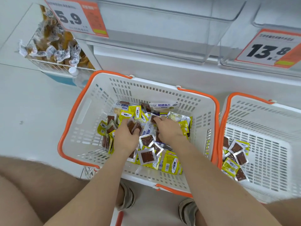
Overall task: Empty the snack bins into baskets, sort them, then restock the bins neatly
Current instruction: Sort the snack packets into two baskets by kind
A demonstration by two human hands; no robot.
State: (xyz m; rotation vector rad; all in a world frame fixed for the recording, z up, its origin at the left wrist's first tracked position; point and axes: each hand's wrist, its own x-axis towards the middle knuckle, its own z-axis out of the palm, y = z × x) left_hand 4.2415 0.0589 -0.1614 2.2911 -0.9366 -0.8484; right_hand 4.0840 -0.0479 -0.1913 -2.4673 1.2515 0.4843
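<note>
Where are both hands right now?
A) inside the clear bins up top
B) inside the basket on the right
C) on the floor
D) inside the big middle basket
D: the left hand and the right hand are both down among the snack packets in the middle basket.

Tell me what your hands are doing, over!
Left grip holds brown packets. Right grip on another packet, hold unclear. Middle basket a mixed pile. Nothing blocking.
</note>
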